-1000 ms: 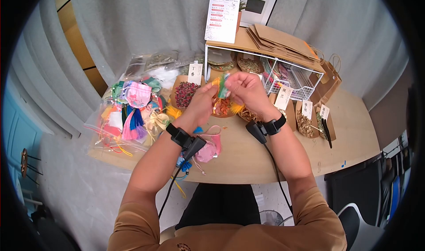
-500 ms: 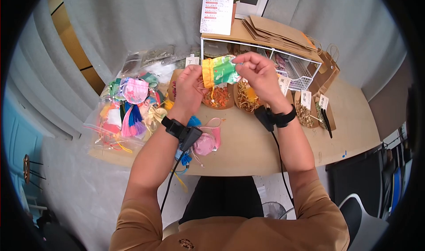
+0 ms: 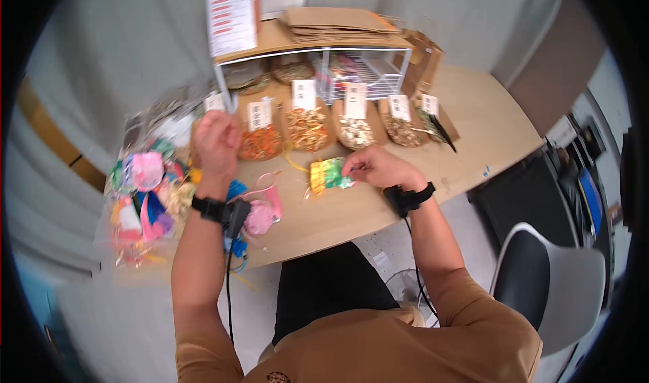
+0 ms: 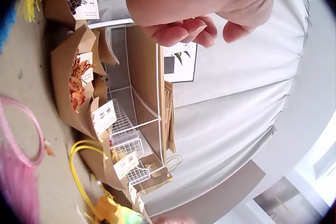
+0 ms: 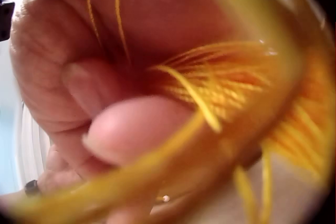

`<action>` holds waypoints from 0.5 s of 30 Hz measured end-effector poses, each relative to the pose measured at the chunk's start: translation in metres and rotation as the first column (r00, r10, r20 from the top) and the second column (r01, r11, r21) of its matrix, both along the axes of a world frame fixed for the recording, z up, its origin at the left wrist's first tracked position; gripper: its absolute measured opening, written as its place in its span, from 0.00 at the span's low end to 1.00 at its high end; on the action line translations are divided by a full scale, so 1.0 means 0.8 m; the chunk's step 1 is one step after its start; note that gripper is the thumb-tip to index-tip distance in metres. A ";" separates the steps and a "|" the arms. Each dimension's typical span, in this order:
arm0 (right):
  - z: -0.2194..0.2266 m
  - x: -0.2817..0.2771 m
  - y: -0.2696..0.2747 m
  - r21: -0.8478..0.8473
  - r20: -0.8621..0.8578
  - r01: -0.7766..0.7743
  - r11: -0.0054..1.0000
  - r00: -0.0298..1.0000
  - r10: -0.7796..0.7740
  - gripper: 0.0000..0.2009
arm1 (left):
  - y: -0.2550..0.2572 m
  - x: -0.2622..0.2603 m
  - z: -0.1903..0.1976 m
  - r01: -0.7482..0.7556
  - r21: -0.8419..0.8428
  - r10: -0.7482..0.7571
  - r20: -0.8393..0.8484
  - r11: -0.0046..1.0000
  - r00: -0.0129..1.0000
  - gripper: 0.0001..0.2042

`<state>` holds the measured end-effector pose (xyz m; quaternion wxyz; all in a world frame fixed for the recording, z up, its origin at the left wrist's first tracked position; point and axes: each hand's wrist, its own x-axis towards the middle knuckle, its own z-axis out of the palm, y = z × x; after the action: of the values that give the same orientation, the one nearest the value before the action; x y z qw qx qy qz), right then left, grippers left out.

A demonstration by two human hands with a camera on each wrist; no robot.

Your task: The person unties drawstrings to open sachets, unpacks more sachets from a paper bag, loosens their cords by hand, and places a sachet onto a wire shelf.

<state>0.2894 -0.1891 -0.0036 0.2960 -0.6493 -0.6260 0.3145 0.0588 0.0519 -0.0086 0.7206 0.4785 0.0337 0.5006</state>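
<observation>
A green and yellow drawstring pouch (image 3: 327,175) with yellow cords hangs from my right hand (image 3: 380,167), whose fingertips pinch its green end. Up close in the right wrist view, a yellow tassel (image 5: 226,87) lies against the palm beneath the curled fingers (image 5: 139,129). My left hand (image 3: 218,139) is raised away from the pouch, holding nothing, its fingers (image 4: 184,32) loosely bent. It overlaps the row of paper trays in the head view, nearest the one with orange petals (image 3: 259,143). Below the left wrist lies a pink pouch (image 3: 259,217) with a pink tassel.
Several kraft-paper trays of dried herbs (image 3: 355,133) with white labels line the table (image 3: 473,133). Black tongs (image 3: 443,134) rest at the right tray. Behind stands a wooden-topped rack (image 3: 270,41) bearing paper bags (image 3: 338,23). Colourful pouches (image 3: 145,173) are piled left.
My left hand has let go of the pouch's yellow end and moved left. My right hand has lowered the pouch toward the table front. The head view has swung to the right.
</observation>
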 end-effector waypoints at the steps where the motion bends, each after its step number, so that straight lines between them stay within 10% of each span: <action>1: -0.004 0.001 -0.011 0.039 -0.016 0.010 0.999 1.000 -0.010 0.06 | -0.003 0.000 0.001 -0.023 -0.004 0.023 -0.009 1.000 1.000 0.03; 15: -0.032 0.011 -0.098 0.146 -0.301 0.456 0.878 0.866 -0.399 0.10 | -0.010 0.003 0.006 -0.023 0.032 0.026 -0.079 0.999 0.997 0.05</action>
<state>0.2984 -0.2677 -0.0292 0.5062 -0.6896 -0.4509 0.2548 0.0610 0.0435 -0.0040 0.7050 0.5087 0.0603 0.4904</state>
